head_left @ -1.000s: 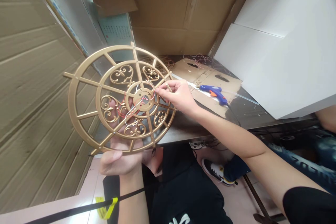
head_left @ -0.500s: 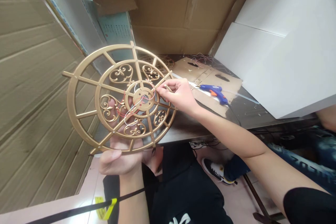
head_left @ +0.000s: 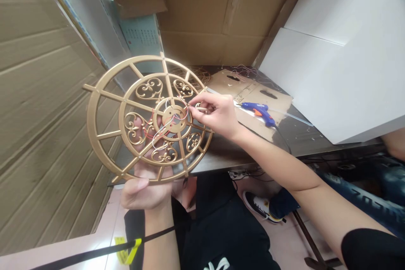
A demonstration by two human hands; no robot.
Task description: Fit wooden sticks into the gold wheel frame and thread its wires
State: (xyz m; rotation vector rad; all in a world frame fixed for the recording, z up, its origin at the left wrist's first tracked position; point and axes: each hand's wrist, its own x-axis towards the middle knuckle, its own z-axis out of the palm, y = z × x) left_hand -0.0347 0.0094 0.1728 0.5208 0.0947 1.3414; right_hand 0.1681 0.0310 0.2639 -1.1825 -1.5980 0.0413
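A round gold openwork frame (head_left: 104, 93) with scrolled spokes is held upright in front of me. My left hand (head_left: 144, 192) grips its lower rim from behind, thumb on the front edge. Thin red and white wires (head_left: 158, 128) loop around the frame's central hub (head_left: 173, 119). My right hand (head_left: 218, 114) reaches to the hub's right side, fingers pinched together on the thin wires there.
A blue hot glue gun (head_left: 260, 111) lies on a flattened cardboard sheet (head_left: 249, 93) on the dark table (head_left: 228, 156). White boards (head_left: 335, 63) lean at right, cardboard boxes (head_left: 205, 12) stand behind. Another person's jeans and shoe (head_left: 259, 206) show under the table.
The frame has shifted slightly to the right. My right hand's fingers have moved a little along the hub while staying pinched.
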